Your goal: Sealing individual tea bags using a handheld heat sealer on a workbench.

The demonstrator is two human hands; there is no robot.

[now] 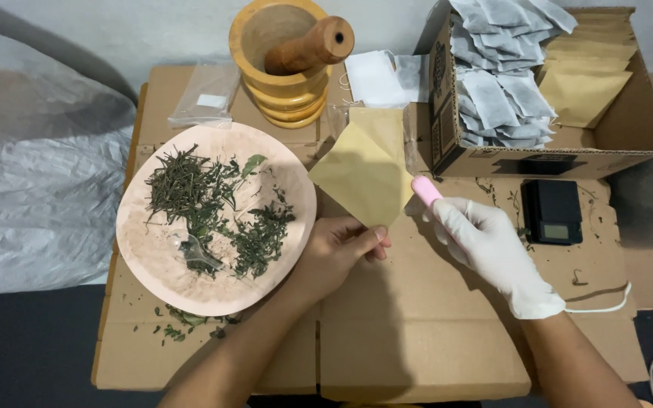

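Head view: at the centre of the frame the bare left hand (pixel 338 253) pinches the lower corner of a flat tan paper pouch (pixel 364 170), fingers clamped on its edge so the pouch stands tilted above the counter (pixel 417 332). Just to the right, the white-gloved right hand (pixel 485 245) is closed around a slim pink tool (pixel 426 190), whose rounded tip sits at the pouch's right corner; whether it touches the paper I cannot tell.

The likely slip, as I judge it, is the pouch twisting or sliding out of that thin one-corner pinch if the tool presses on it. The left forearm also lies close to the rim of the shallow pinkish bowl (pixel 153 249) in the left half, and a nudge could spill the dried herbs (pixel 213 208).

The pouch is smooth, matte and creased diagonally. The herbs are wiry stems and crumbly dark green leaves, with loose bits scattered below the bowl. The counter is covered in flattened brown cardboard. At top centre stands a turned wooden mortar (pixel 281 68) with a pestle (pixel 311 45) leaning in it. At upper right, a cardboard box (pixel 629 128) holds soft grey-white sachets (pixel 500 91) and more tan pouches. Below it lies a small black scale (pixel 553 211).
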